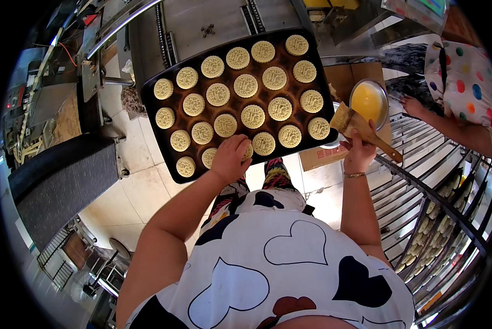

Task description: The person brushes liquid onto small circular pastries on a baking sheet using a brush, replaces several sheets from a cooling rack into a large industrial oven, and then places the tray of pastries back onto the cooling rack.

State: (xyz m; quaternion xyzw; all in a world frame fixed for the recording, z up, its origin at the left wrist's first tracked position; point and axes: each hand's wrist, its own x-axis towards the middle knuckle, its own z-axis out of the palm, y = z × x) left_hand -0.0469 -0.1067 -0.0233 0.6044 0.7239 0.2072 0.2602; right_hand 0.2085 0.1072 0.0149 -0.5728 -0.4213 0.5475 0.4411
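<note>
A dark baking tray [156,143] holds rows of round, pale mooncakes [246,85] with stamped tops. My left hand [231,159] reaches over the tray's near edge, its fingers curled together on a mooncake [248,152] of the nearest row and covering most of it. To the right of the tray, my right hand [361,153] is closed around the handle of a wide, flat wooden brush [361,129]. The brush's bristle end points toward the tray's right edge. Just beyond it stands a metal bowl [385,104] of yellow liquid, which looks like egg wash.
The tray rests on a metal machine [196,22] with chains. A cardboard box [314,158] lies beneath the bowl. At the right, a metal rack [421,189] holds trays of pale pieces. Another person [459,93] in a dotted garment stands at the far right.
</note>
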